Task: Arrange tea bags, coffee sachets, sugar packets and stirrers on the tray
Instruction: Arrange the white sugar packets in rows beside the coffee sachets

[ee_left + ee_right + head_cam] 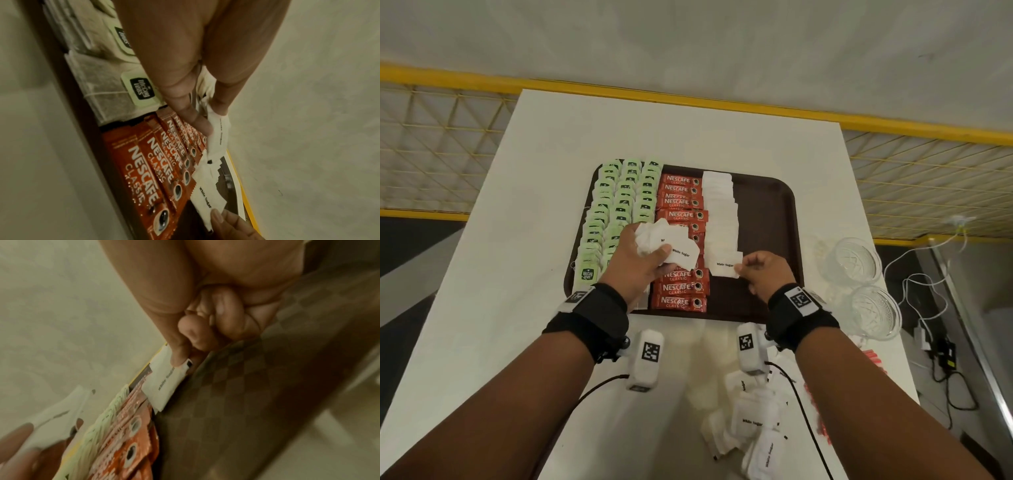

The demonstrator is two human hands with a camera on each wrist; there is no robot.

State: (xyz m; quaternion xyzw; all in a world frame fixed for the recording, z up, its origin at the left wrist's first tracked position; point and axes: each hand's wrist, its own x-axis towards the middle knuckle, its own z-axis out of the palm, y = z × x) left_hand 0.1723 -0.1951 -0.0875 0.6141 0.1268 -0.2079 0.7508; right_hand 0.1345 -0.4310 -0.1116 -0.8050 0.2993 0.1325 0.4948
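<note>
A dark brown tray lies mid-table. Green-tagged tea bags fill its left side in rows, red coffee sachets run down the middle, and a column of white sugar packets lies to their right. My left hand hovers over the coffee sachets and grips a bunch of sugar packets. My right hand pinches a single sugar packet by its right edge at the near end of the sugar column; the same packet shows in the right wrist view.
A loose heap of sugar packets lies on the white table near me. Red stirrers lie at the right edge. Two clear glass bowls stand right of the tray. Cables hang off the table's right side.
</note>
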